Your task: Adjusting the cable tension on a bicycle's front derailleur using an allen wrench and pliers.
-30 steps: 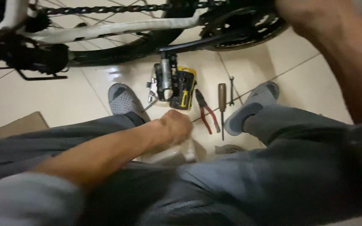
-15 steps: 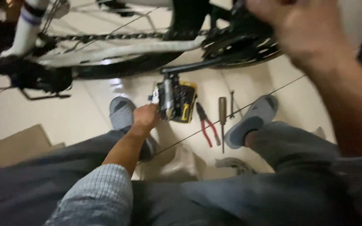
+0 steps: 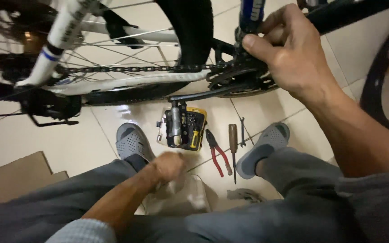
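1. Nearest: grey trouser legs [image 3: 257, 225] fill the bottom of the view, knees apart, with a light grey sleeve cuff at the lower left.
2. Left hand [image 3: 169, 165] is low between the knees, fingers curled into a loose fist just above a beige cloth bag [image 3: 181, 198] on the floor. It looks to touch the top of the bag; I can't tell if it actually grips anything.
3. Grey slippers: left slipper [image 3: 133, 143] and right slipper [image 3: 263, 148] are flat on the tiled floor [image 3: 68, 144], toes pointing at the bike.
4. Between the slippers, laid out on the floor: a yellow-and-black tool case [image 3: 190, 128], then red-handled pliers [image 3: 218, 153], a wooden-handled screwdriver [image 3: 233, 150] and a small wrench [image 3: 242, 132]. All side by side, none touched.
5. A flat piece of cardboard [image 3: 16, 173] lies at the left.
6. A black pedal [image 3: 175, 123] hangs on its crank arm [image 3: 203, 92], right over the tool case.
7. Right hand [image 3: 289, 51] is up at the frame just above the chainring [image 3: 237, 81], fingers wrapped round the blue frame tube [image 3: 252, 13], thumb pressed on its side.
8. Farthest: chain [image 3: 136, 69] runs left to the rear wheel [image 3: 28, 58]; the black tyre [image 3: 190, 27] stands behind the white frame tube [image 3: 61, 38].
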